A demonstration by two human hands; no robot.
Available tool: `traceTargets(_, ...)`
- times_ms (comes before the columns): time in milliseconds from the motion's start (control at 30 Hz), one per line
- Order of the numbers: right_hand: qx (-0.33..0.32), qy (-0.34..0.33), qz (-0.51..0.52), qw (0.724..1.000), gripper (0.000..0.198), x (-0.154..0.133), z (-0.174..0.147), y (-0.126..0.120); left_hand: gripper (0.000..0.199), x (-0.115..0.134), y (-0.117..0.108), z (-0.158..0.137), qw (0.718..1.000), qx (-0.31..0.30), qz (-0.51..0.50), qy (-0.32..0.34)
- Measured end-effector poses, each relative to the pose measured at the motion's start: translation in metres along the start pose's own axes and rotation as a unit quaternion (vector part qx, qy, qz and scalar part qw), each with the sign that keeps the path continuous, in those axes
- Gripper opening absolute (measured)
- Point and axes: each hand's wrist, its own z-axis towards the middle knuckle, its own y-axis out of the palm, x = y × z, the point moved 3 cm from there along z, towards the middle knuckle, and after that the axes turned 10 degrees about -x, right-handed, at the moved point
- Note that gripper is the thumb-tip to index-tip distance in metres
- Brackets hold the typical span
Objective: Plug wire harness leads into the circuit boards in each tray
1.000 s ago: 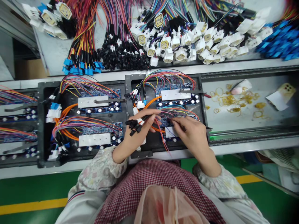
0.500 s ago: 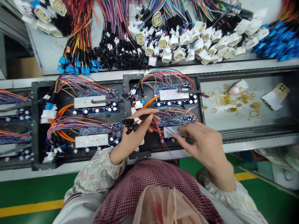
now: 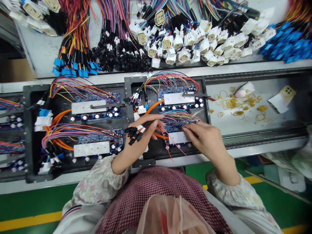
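My left hand (image 3: 136, 138) is closed around a wire harness with black and white connectors (image 3: 134, 134) at its end, which stick out over the palm. Loose red and pink wires (image 3: 174, 142) trail from its fingertips across a silver metal bar (image 3: 176, 137). Just above that bar lies a blue circuit board (image 3: 168, 126) with many coloured wires along its upper edge. My right hand (image 3: 207, 136) pinches at the board's surface, its fingertips over the components. A thin wire appears to be in that pinch, though the fingers hide its end.
Black trays (image 3: 125, 120) hold more wired boards to the left. A second wired board (image 3: 180, 100) lies above the one I touch, under a dark clamp bar. Yellow rubber bands (image 3: 234, 103) are scattered to the right. Wire bundles with white connectors (image 3: 182, 57) line the shelf behind.
My right hand has moved up and slightly left, from over the metal bar with a blue wire to the circuit board. My left hand keeps its grip. The view has shifted slightly.
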Motion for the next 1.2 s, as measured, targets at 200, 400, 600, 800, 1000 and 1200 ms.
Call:
traceTargets(200,-0.008,-0.029,0.005,1.000,0.027,-0.003,0.004,-0.001,0.021,0.001,0.001,0.001,1.000,0.009,-0.008,-0.005)
traceTargets(400,0.051,0.012,0.029,0.998,0.028,-0.013,-0.020,-0.027,0.020,-0.001,-0.002,0.003,1.000,0.017,0.006,-0.014)
traceTargets(600,0.049,0.063,0.041,0.996,0.029,-0.008,-0.038,-0.030,0.020,-0.001,0.000,0.004,0.999,0.024,-0.013,-0.030)
traceTargets(800,0.125,0.126,0.057,0.982,0.021,0.016,-0.022,-0.014,0.019,0.000,0.000,0.001,1.000,0.017,0.006,-0.020)
traceTargets(1000,0.107,0.134,0.033,0.985,0.024,0.021,-0.015,0.002,0.017,0.000,-0.001,0.001,0.999,0.030,0.029,-0.020)
traceTargets(1200,0.104,0.135,0.044,0.984,0.024,0.021,-0.015,0.001,0.017,0.005,0.002,0.001,0.999,0.040,0.029,-0.018)
